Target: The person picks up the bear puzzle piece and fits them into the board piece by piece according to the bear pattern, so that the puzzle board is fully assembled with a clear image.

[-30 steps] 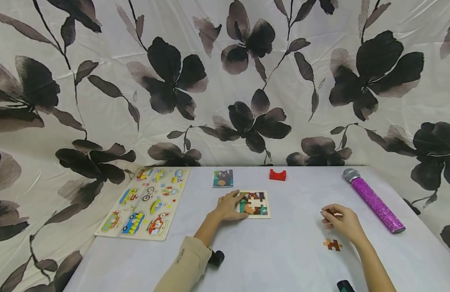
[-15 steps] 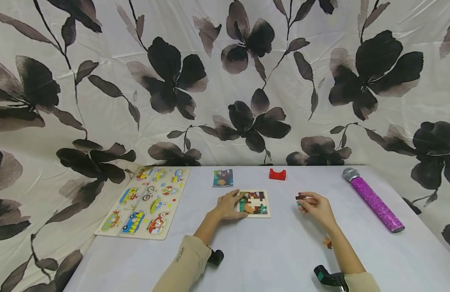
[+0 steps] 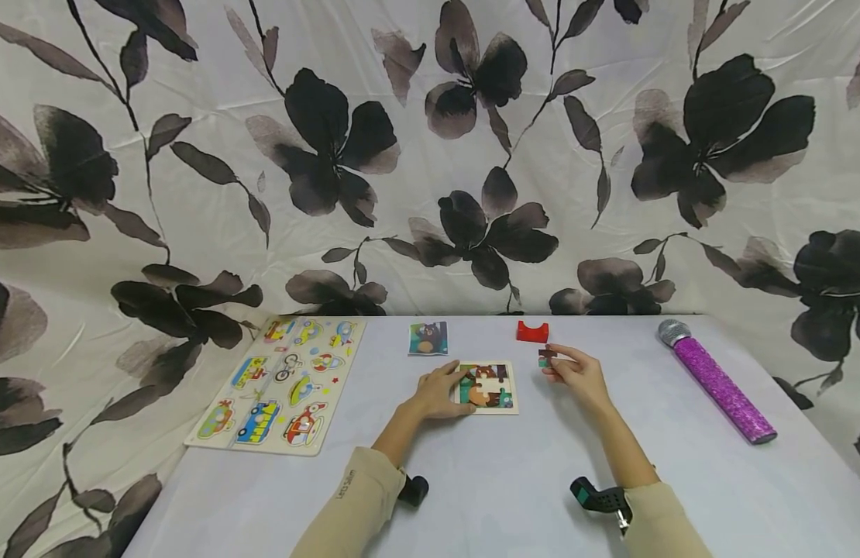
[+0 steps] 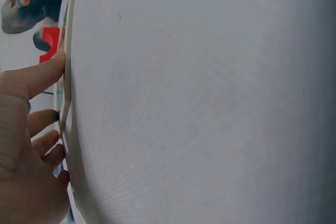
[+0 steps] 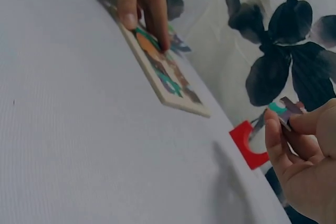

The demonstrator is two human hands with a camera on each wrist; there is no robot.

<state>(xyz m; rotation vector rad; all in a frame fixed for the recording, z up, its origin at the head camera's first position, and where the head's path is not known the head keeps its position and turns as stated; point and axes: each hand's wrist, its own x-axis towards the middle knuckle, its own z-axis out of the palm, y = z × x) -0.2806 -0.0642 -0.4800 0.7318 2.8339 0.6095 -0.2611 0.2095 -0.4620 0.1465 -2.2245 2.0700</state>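
Observation:
A small wooden jigsaw puzzle board (image 3: 512, 390), partly filled with coloured pieces, lies on the white table in the head view. My left hand (image 3: 437, 394) grips its left side, thumb at the near edge and fingers toward the far edge. The left wrist view shows that thumb (image 4: 44, 77) against the board's rim. To the right of the board, my right hand (image 3: 578, 377) pinches a brown and teal jigsaw piece (image 3: 547, 358) between thumb and fingers, above the table. The right wrist view shows the piece tilted, partly hidden by the fingertips.
A red notched block (image 3: 532, 332) and a bear picture card (image 3: 428, 339) lie at the back. A vehicle peg puzzle board (image 3: 276, 387) occupies the left. A glittery purple microphone (image 3: 723, 391) lies at the right. A floral cloth (image 3: 486, 155) hangs behind the table.
My right hand has carried the jigsaw piece leftward and away from me, closer to the board. Its forearm now covers most of another loose piece. My left hand stays in place.

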